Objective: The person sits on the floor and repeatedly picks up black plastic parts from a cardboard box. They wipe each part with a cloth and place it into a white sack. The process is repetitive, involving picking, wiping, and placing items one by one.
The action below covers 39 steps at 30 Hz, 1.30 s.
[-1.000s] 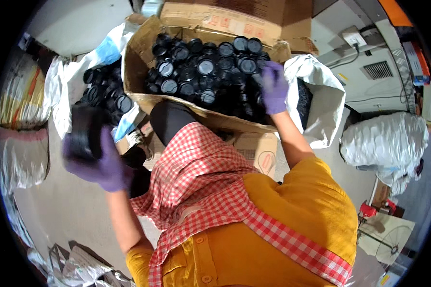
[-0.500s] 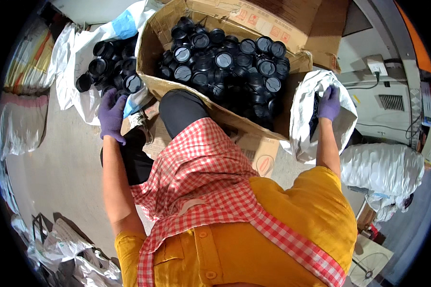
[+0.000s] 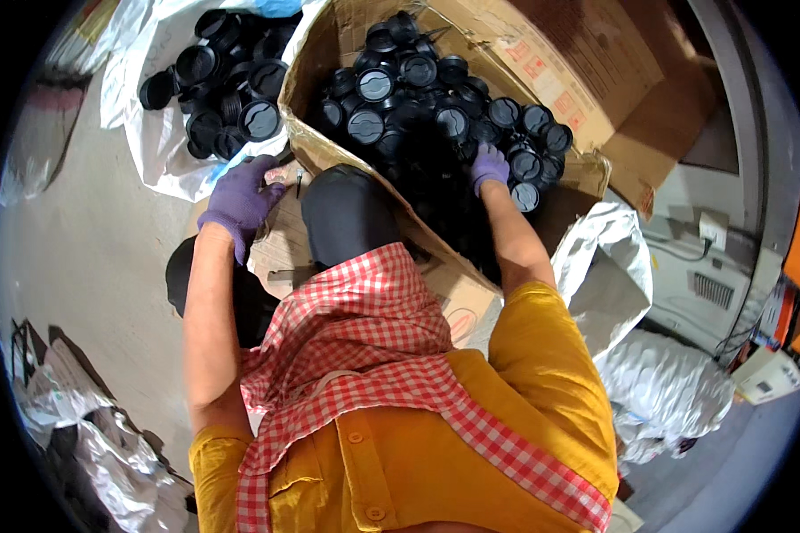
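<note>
Gloved in purple, my right hand [image 3: 489, 167] reaches into the cardboard box [image 3: 356, 160] among round black plastic lids [image 3: 411, 123]. Its fingers bend down over a black lid in the pile, and their tips are hidden. Over by the white bag [image 3: 156, 155], my left hand [image 3: 243, 202], also in a purple glove, is open with fingers and thumb apart and nothing visible in it. More of the black lids [image 3: 227, 84] lie in that bag, just beyond my left fingers.
Right of the box stands a second white bag [image 3: 609, 275] with its mouth open. A bulky white sack [image 3: 662, 386] lies behind it. Crumpled bags [image 3: 124, 462] are on the floor at lower left. A grey cabinet [image 3: 711, 284] and a white socket box [image 3: 713, 229] stand at the right.
My right hand has left the right-hand white bag and moved left into the lids in the box. My left hand has drawn back from the lids in the left bag. The view has shifted.
</note>
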Tool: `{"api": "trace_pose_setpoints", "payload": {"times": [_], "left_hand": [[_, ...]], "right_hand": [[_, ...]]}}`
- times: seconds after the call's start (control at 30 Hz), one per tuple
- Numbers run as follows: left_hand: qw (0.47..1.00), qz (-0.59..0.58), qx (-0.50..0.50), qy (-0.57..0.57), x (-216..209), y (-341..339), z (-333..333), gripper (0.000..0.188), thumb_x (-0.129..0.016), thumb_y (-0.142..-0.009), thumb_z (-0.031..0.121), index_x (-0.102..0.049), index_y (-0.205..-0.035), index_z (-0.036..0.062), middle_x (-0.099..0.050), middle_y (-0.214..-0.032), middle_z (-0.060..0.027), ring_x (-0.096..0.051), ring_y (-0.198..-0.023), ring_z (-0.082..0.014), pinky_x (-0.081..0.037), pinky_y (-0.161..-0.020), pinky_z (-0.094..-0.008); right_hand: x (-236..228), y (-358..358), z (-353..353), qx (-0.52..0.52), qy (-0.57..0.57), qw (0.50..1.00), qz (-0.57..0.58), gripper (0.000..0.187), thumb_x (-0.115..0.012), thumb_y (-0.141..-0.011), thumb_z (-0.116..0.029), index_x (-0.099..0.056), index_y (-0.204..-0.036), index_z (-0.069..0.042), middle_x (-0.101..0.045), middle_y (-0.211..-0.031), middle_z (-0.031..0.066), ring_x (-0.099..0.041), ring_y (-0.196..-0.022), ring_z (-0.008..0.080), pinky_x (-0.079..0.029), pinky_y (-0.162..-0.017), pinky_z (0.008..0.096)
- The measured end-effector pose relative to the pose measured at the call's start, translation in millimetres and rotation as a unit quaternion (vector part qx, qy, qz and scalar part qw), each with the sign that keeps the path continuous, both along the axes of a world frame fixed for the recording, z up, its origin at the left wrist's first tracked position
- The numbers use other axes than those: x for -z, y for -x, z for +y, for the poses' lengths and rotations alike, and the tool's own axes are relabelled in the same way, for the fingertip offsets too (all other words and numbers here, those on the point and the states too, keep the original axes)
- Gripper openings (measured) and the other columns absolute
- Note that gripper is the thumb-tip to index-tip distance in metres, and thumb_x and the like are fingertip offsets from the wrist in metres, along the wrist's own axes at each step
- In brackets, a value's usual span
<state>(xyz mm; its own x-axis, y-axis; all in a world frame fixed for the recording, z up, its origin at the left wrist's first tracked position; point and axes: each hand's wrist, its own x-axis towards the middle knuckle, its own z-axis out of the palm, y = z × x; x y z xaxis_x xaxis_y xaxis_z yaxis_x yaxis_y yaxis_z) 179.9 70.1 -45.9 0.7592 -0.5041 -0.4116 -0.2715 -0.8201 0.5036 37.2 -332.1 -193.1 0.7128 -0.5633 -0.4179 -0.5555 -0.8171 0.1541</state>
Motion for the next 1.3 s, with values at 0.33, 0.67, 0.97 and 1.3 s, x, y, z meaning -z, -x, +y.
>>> {"api": "trace_pose_setpoints", "payload": {"times": [0.33, 0.67, 0.97, 1.3], "left_hand": [[0.998, -0.013, 0.048, 0.035, 3, -9, -17, 0.039, -0.064, -0.08, 0.021, -0.055, -0.116, 0.0099, -0.059, -0.107, -0.0159, -0.056, -0.1, -0.0346, -0.045, -0.086, -0.0414], [0.998, -0.025, 0.042, 0.042, 2, -4, -15, 0.043, -0.061, -0.082, 0.025, -0.054, -0.122, 0.0113, -0.061, -0.11, -0.0176, -0.058, -0.102, -0.0339, -0.045, -0.088, -0.0409], [0.922, -0.031, -0.009, 0.386, -19, 62, -40, 0.045, -0.064, -0.081, 0.021, -0.052, -0.121, 0.0052, -0.058, -0.114, -0.018, -0.056, -0.106, -0.0309, -0.043, -0.092, -0.036], [0.828, 0.234, -0.079, 0.504, -17, 133, -57, 0.043, -0.064, -0.078, 0.008, -0.052, -0.119, 0.001, -0.058, -0.1, -0.0056, -0.056, -0.089, -0.0132, -0.047, -0.079, -0.026]], "right_hand": [[9, -22, -30, 0.038, -0.127, 0.982, 0.132, 0.095, -0.071, -0.066, -0.049, -0.025, -0.142, -0.014, -0.044, -0.134, 0.0208, -0.045, -0.122, 0.036, -0.038, -0.101, 0.0387], [-55, 46, 30, 0.016, -0.165, 0.97, -0.18, 0.055, -0.059, -0.073, -0.018, -0.046, -0.126, -0.007, -0.059, -0.107, 0.0253, -0.056, -0.103, 0.0393, -0.044, -0.089, 0.042], [-155, 69, 53, 0.314, -0.496, 0.572, -0.574, 0.047, -0.042, -0.077, -0.002, -0.047, -0.124, -0.005, -0.057, -0.112, 0.0094, -0.058, -0.098, 0.0215, -0.051, -0.074, 0.0321], [-171, 82, 118, -0.046, -0.231, 0.774, -0.587, 0.025, -0.046, -0.084, -0.004, -0.058, -0.106, -0.003, -0.06, -0.096, 0.0082, -0.057, -0.086, 0.0171, -0.044, -0.078, 0.0265]]}}
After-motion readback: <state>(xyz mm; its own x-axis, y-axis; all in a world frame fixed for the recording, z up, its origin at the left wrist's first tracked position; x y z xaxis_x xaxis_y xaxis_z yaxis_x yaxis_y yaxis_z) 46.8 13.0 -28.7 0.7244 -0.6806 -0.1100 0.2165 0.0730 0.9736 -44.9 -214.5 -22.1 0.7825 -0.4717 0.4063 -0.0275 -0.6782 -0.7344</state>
